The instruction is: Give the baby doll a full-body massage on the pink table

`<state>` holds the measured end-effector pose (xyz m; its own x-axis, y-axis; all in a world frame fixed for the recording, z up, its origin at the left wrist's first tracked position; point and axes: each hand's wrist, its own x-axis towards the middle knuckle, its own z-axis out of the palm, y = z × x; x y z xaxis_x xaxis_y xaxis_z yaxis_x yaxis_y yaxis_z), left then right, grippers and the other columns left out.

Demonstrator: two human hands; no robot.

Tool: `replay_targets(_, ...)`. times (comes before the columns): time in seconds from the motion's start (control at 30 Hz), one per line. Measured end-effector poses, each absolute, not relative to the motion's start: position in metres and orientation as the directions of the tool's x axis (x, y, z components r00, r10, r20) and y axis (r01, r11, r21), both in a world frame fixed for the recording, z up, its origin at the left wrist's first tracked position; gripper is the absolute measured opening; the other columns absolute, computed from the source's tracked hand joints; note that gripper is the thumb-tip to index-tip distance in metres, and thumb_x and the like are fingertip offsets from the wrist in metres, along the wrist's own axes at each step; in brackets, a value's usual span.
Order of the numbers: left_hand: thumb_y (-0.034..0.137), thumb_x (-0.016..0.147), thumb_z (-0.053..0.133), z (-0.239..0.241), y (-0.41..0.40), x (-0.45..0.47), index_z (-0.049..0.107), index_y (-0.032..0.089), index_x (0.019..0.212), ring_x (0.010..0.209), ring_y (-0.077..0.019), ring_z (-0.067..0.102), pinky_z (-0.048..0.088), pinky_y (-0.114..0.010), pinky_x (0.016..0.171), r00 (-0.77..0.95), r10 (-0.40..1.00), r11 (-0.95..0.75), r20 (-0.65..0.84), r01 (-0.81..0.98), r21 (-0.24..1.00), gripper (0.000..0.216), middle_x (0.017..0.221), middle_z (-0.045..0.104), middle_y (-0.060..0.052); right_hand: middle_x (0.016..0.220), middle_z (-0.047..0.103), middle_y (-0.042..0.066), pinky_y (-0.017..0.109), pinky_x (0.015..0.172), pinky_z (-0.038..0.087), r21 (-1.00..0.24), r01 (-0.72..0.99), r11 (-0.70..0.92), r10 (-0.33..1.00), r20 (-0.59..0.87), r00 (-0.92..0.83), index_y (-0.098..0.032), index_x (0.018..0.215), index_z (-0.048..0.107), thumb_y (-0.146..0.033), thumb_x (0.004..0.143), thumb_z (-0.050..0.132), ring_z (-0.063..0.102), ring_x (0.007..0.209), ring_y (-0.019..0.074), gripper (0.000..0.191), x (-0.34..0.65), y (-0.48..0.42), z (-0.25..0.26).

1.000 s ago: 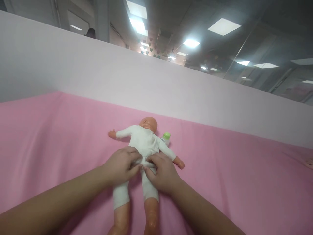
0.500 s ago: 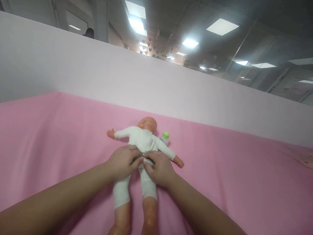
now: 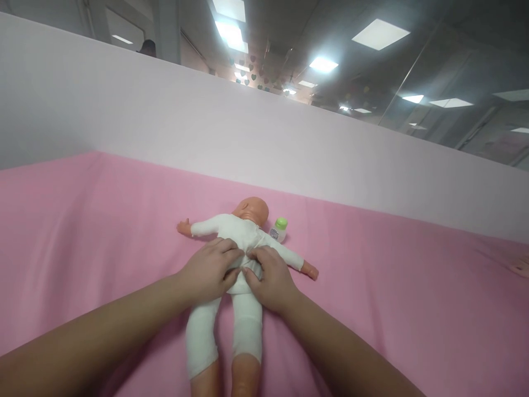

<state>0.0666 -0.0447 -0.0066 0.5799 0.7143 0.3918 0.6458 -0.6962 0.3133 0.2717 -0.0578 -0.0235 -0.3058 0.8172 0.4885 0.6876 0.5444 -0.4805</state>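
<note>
A baby doll [image 3: 243, 229] with a white cloth body lies face down, its bald head turned to one side and its arms spread. On the left of its lower back, my left hand [image 3: 212, 270] has thumb and fingers closed on the white cloth. My right hand [image 3: 270, 278] mirrors it on the other side, pinching the cloth close to the middle line. The fingertips of both hands nearly meet, and a fold of cloth rises between them. Beyond the doll's right-hand arm stands a small clear bottle [image 3: 278, 231] with a green cap.
Pink cloth [image 3: 392, 286] covers the surface under the doll. Behind it runs a white panel [image 3: 264, 138]. At the far right edge, part of another doll's hand or a person's hand [image 3: 519, 268] shows; I cannot tell which. A dark head [image 3: 147, 48] appears beyond the panel.
Both hands have moved a little up the doll's back, toward its head, still pinching. The cloth over the doll's bottom is now uncovered, and its legs appear lower in view.
</note>
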Motion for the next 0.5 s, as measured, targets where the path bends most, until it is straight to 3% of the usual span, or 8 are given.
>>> replay_targets(0.1, 0.026, 0.09, 0.053, -0.0082, -0.0416, 0.0664, 0.068, 0.02, 0.115, 0.096, -0.0261, 0.06, 0.049, -0.042, 0.086, 0.591, 0.734, -0.679, 0.336, 0.651, 0.339, 0.03, 0.105, 0.064, -0.008, 0.101, 0.068, 0.006, 0.042, 0.091, 0.05, -0.514, 0.674, 0.53, 0.841, 0.42, -0.342, -0.021, 0.103, 0.065, -0.024, 0.086, 0.065, 0.062, 0.096, 0.0243, 0.017, 0.2725, -0.0548, -0.0245)
replay_targets(0.27, 0.024, 0.086, 0.056, -0.0055, -0.0441, 0.0659, 0.068, 0.021, 0.119, 0.1, -0.0274, 0.06, 0.048, -0.044, 0.09, 0.584, 0.72, -0.691, 0.375, 0.655, 0.306, 0.035, 0.107, 0.064, -0.008, 0.106, 0.068, 0.006, 0.042, 0.095, 0.05, -0.529, 0.646, 0.55, 0.829, 0.441, -0.345, -0.021, 0.108, 0.065, -0.023, 0.084, 0.067, 0.061, 0.101, 0.0243, 0.024, 0.2752, -0.0573, -0.0209)
replay_targets(0.5, 0.021, 0.082, 0.058, -0.0108, -0.0457, 0.0679, 0.052, 0.014, 0.141, 0.129, -0.0315, 0.05, 0.041, -0.047, 0.11, 0.552, 0.694, -0.7, 0.462, 0.669, 0.252, 0.059, 0.142, 0.053, -0.014, 0.13, 0.059, 0.012, 0.05, 0.11, 0.042, -0.432, 0.694, 0.576, 0.791, 0.509, -0.339, -0.02, 0.138, 0.054, -0.022, 0.082, 0.067, 0.052, 0.123, 0.0299, 0.058, 0.2755, -0.0574, -0.0237)
